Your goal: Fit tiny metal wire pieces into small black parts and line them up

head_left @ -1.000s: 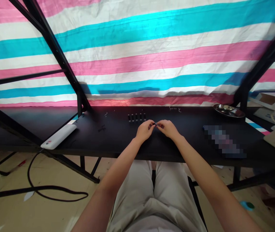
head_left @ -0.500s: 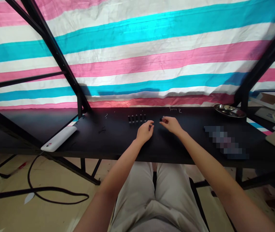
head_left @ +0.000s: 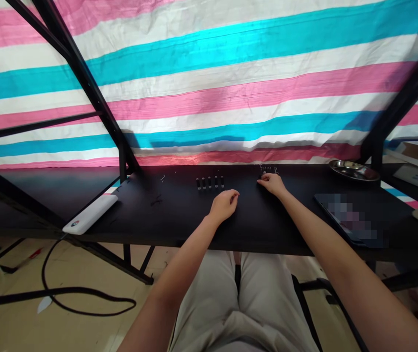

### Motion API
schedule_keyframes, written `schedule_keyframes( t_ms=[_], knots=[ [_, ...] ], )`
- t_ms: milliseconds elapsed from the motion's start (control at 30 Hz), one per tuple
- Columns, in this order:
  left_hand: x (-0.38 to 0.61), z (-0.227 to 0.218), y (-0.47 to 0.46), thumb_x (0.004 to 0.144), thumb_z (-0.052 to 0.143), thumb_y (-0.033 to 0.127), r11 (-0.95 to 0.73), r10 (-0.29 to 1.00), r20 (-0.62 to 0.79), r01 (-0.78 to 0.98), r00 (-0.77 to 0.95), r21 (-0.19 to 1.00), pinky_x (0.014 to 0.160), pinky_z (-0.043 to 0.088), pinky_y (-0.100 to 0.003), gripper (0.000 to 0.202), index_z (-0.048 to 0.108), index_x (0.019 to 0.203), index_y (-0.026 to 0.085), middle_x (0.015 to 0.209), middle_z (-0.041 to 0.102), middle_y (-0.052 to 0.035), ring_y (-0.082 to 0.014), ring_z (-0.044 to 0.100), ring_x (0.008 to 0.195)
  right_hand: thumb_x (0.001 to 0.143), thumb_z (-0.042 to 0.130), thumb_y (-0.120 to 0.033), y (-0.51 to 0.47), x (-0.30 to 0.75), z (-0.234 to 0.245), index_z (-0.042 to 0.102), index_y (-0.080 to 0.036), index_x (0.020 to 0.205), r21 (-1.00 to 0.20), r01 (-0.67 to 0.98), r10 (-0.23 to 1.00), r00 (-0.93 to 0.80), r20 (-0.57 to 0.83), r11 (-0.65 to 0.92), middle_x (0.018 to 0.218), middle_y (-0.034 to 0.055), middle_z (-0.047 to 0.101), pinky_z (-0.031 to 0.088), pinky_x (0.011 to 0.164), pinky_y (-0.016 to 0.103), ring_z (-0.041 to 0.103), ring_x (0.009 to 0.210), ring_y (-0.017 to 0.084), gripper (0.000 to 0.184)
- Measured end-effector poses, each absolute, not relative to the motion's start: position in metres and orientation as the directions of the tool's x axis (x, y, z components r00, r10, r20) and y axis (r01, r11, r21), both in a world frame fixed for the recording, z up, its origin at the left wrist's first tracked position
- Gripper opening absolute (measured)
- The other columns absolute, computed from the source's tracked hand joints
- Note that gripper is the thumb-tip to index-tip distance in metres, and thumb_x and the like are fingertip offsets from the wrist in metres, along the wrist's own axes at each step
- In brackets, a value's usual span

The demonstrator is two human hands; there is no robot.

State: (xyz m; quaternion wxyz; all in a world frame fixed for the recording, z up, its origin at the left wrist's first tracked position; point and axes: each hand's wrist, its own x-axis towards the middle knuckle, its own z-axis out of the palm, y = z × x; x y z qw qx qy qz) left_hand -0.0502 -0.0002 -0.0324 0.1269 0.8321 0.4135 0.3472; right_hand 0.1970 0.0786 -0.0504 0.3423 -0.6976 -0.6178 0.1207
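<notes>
My right hand is at the back of the black table, its thumb and fingers pinched on a small black cylinder with a pale tip, mostly covered by the fingers. Just beyond it lie several tiny pale bits. Lower and to the left, my left hand rests near the tabletop with fingers curled together; whatever they hold, if anything, is hidden. Left of it, several small black cylinders with silvery ends stand out in a neat side-by-side row.
A long white device with a cable lies at the table's left edge. To the right are a phone-like slab, partly pixelated, and a shiny metal dish. Black frame posts rise on both sides, and a striped sheet hangs behind.
My right hand has moved right and away from me, carrying the small black cylinder toward the pale bits. My left hand has shifted slightly right and nearer to me, its fingers more closed.
</notes>
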Motion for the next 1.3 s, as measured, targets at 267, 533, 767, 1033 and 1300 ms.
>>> schedule_keyframes(
  t_ms=[267, 533, 767, 1033, 1300],
  knots=[
    [-0.05, -0.033, 0.0, 0.083, 0.046, 0.019, -0.631, 0.772, 0.475, 0.597, 0.422, 0.495, 0.073, 0.047, -0.026, 0.019, 0.062, 0.093, 0.018, 0.082, 0.065, -0.0028, -0.0148, 0.059, 0.077, 0.069, 0.068, -0.03, 0.081, 0.202, -0.042, 0.066, -0.015, 0.072, -0.582, 0.813, 0.975, 0.152, 0.16, -0.031, 0.07, 0.0042, 0.067, 0.046, 0.065, 0.022, 0.061, 0.068, 0.014, 0.015],
    [-0.05, -0.034, 0.001, 0.083, 0.046, 0.019, -0.626, 0.776, 0.468, 0.608, 0.423, 0.488, 0.07, 0.046, -0.026, 0.019, 0.062, 0.092, 0.019, 0.081, 0.064, -0.0027, -0.0148, 0.058, 0.076, 0.067, 0.068, -0.016, 0.081, 0.216, -0.023, 0.065, -0.012, 0.069, -0.614, 0.783, 0.995, 0.077, -0.067, -0.102, 0.062, 0.0029, 0.064, 0.044, 0.049, 0.02, 0.051, 0.044, 0.008, 0.005],
    [-0.05, -0.035, 0.001, 0.082, 0.046, 0.019, -0.629, 0.774, 0.468, 0.607, 0.427, 0.486, 0.071, 0.046, -0.026, 0.019, 0.062, 0.092, 0.018, 0.08, 0.064, -0.0023, -0.0149, 0.058, 0.076, 0.064, 0.07, -0.015, 0.084, 0.219, -0.02, 0.066, -0.011, 0.07, -0.584, 0.807, 0.996, 0.069, -0.051, -0.086, 0.061, 0.0029, 0.065, 0.043, 0.047, 0.019, 0.052, 0.044, 0.007, 0.008],
    [-0.05, -0.035, 0.001, 0.081, 0.047, 0.017, -0.622, 0.78, 0.459, 0.607, 0.425, 0.494, 0.07, 0.046, -0.026, 0.019, 0.062, 0.091, 0.019, 0.079, 0.064, -0.0021, -0.0144, 0.057, 0.074, 0.065, 0.069, -0.014, 0.086, 0.214, -0.021, 0.067, -0.012, 0.069, -0.585, 0.804, 0.994, 0.092, -0.063, -0.111, 0.059, 0.0028, 0.065, 0.044, 0.047, 0.019, 0.053, 0.044, 0.008, 0.005],
    [-0.05, -0.033, 0.0, 0.081, 0.047, 0.017, -0.618, 0.783, 0.453, 0.61, 0.426, 0.496, 0.07, 0.046, -0.026, 0.018, 0.062, 0.09, 0.018, 0.077, 0.063, -0.002, -0.0143, 0.057, 0.073, 0.064, 0.069, -0.014, 0.086, 0.212, -0.018, 0.068, -0.011, 0.071, -0.576, 0.809, 0.994, 0.089, -0.07, -0.113, 0.061, 0.0034, 0.065, 0.046, 0.048, 0.02, 0.053, 0.044, 0.009, 0.008]
  ],
)
